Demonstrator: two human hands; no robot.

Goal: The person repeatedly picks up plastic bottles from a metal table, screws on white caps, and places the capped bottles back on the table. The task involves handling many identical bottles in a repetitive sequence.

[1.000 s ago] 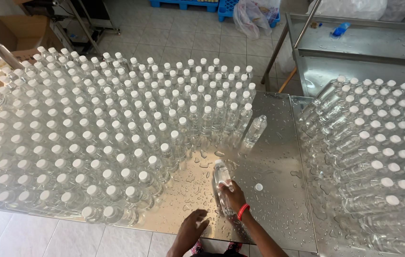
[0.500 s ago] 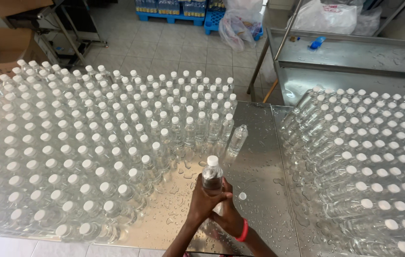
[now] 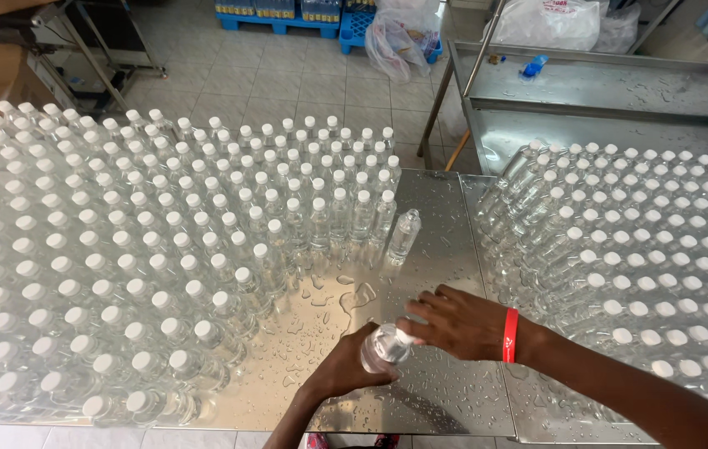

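The left hand (image 3: 344,372) was wrapped around a clear plastic bottle (image 3: 382,347), held tilted above the near part of a wet steel table (image 3: 437,224). The right hand (image 3: 458,323), with a red wristband (image 3: 509,335), had its fingertips closed on the bottle's top. Ranks of white-capped bottles (image 3: 121,249) filled the left side; more bottles (image 3: 645,241) crowded the right. One uncapped bottle (image 3: 404,236) stood alone in the bare strip between them, which ran to the far edge.

Clear glossy plastic bottle (image 3: 385,347); wet, shiny steel table (image 3: 437,224).
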